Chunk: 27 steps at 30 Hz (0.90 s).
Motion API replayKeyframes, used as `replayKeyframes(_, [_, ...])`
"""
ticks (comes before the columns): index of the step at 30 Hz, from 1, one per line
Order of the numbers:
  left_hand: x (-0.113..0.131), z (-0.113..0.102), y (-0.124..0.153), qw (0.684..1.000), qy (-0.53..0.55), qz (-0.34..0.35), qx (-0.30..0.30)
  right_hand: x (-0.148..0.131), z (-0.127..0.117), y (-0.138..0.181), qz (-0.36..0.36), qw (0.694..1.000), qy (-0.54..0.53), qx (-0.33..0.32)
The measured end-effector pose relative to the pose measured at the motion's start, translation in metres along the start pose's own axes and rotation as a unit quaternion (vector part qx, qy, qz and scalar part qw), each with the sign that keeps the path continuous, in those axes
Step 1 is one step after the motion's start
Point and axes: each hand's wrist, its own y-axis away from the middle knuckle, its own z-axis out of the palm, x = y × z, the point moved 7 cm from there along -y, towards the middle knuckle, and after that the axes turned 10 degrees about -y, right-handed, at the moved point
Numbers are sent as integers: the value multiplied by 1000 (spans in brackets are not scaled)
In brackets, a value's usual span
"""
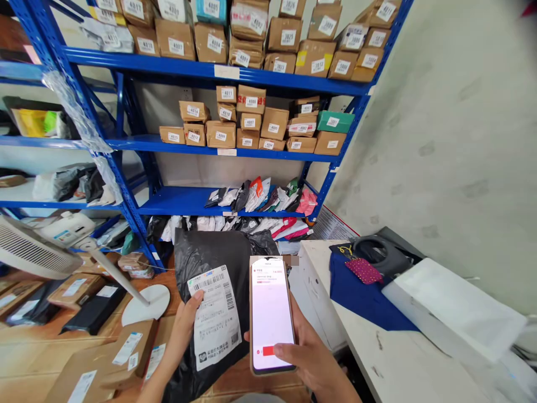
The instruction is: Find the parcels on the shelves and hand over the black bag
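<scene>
A white fan point(54, 254) stands left of a white table point(386, 352) bearing blue cloth point(356, 296).

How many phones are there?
1: the phone with the lit screen, just right of the black parcel in the picture. Others may be hidden among the packages.

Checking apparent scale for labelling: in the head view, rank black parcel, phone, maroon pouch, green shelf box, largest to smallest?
1. Black parcel
2. Phone
3. Maroon pouch and green shelf box: look alike, so unranked
</scene>
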Motion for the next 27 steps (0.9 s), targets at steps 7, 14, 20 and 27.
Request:
replayKeyframes(7, [1,10,12,1000,-10,12,5,-7,-16,13,4,1000,18,3])
replayKeyframes(14, [6,28,26,999,-18,41,8,-20,-26,18,3,1000,12,-3])
replayKeyframes(20, [16,45,38,997,-12,70,-2,-23,-38,18,26,1000,-3,-1])
replayKeyframes(27, [20,52,44,995,-30,96,5,-22,-46,16,53,997,-48,-19])
